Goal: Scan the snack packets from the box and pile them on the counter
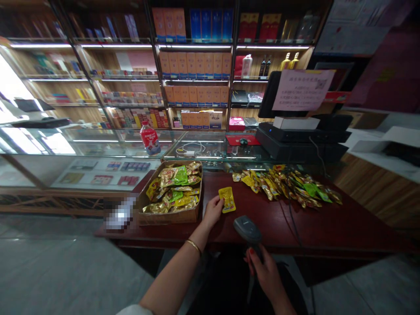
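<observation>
My left hand (214, 211) pinches the left edge of a yellow snack packet (227, 199) at the front middle of the dark red table (210, 234). Gripped by its handle in my right hand (265, 267) is a grey handheld barcode scanner (248, 230), its head close to the packet's lower right. An open cardboard box (170, 217) full of gold, yellow and green packets stands left of my left hand. Farther right on the table, a loose pile of similar packets (285, 186) is spread out.
A glass display counter (108, 148) runs behind the table, with a red-labelled bottle (150, 139) on it. At the right back stands a checkout machine (295, 142) bearing a printed sign (302, 91). A dark cable (290, 223) crosses the table. Shelves of boxes line the wall.
</observation>
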A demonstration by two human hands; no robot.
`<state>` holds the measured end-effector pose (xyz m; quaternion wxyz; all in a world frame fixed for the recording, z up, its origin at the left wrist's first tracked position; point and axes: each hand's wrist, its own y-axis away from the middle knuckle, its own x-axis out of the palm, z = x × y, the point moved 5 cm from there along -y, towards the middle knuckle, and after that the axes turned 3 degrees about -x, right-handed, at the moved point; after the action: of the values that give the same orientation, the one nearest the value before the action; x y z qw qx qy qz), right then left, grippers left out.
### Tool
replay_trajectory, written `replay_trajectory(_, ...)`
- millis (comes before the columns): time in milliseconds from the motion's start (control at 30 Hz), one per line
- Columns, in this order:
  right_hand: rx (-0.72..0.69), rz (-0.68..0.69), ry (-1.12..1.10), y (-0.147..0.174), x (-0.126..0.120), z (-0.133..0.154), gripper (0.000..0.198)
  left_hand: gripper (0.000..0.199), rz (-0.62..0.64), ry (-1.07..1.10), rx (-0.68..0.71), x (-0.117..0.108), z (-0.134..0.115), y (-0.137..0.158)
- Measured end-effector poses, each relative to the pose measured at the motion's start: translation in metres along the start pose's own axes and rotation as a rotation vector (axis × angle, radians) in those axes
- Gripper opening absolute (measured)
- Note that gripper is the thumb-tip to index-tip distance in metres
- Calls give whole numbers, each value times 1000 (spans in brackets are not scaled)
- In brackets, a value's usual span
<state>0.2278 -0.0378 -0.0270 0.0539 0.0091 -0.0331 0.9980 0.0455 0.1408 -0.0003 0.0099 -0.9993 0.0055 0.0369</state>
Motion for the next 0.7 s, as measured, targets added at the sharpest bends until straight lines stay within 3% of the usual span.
replay_trajectory(100, 2, -53, -54, -2, -4, 0, 46, 21, -18, -152, 3, -2, -5, 3)
replay_trajectory(200, 9, -122, -142, -4, -9, -2, 50, 19, 98, -182, -145, 20, -4, -3)
replay_trajectory(367, 29, -190, -236, -1, -18, -2, 53, 10, 265, -170, -341, 112, -9, -31)
replay_trajectory(467, 40, -219, -260, 3, -23, -2, 53, 7, 364, -119, -404, 176, -17, -46)
replay_trajectory(533, 50, -244, -296, 5, -25, -3, 53, 6, 431, -70, -419, 207, -24, -51)
replay_trajectory(633, 64, -253, -335, 7, -27, -6, 51, 14, 471, -18, -422, 220, -31, -48)
replay_trajectory(700, 69, -237, -313, 8, -27, -5, 50, 25, 428, -10, -404, 201, -33, -42)
